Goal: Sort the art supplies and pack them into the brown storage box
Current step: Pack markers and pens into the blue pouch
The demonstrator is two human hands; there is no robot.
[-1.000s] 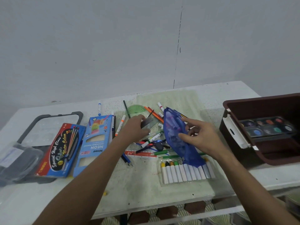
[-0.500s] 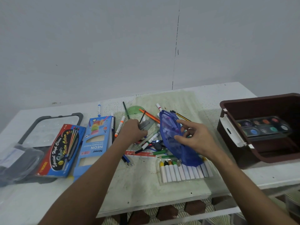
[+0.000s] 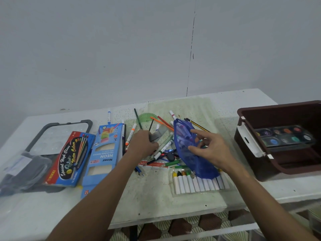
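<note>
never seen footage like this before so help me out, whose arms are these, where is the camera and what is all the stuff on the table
There is no machine here. The arms belong to a person wearing a wide-angle camera on the head, so the single view looks forward and down at their own hands.

The right hand holds a blue mesh pouch with pens inside. The left hand reaches into a loose pile of markers and pencils and grips a small grey clear piece; I cannot tell exactly what it is.

On the white table also lie a clear pack of crayons, a blue pencil box and a red-and-blue box. At the right stands the brown storage box, already holding a paint palette.
</note>
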